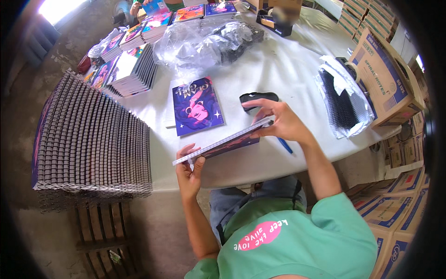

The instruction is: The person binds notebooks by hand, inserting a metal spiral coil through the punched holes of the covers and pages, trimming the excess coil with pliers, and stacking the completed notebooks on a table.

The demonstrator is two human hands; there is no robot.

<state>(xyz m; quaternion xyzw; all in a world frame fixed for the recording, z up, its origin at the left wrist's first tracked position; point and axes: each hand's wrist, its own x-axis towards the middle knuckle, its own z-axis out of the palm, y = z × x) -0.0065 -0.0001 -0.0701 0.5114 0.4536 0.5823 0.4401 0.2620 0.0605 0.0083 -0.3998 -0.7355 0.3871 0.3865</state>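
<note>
My left hand (188,174) grips the left end of a notebook (218,143), thumb on the near side and fingers behind. My right hand (281,122) pinches its other end between thumb and fingers. The notebook is tilted up on edge, its pale edge turned upward and a dark purple cover partly showing below. Just beyond it lies a purple notebook (197,109) with an illustrated cover, on top of white sheets or another book. A black object (258,98), its kind unclear, sits behind my right hand. Below that hand is a blue pen (285,145).
A tall stack of spiral-bound notebooks (93,139) stands at the left table edge. Farther back are more notebook stacks (134,69) and crumpled clear plastic (195,46). Black binding coils (341,100) in plastic and cardboard cartons (388,79) are at right. Another person's hand (135,8) shows far back.
</note>
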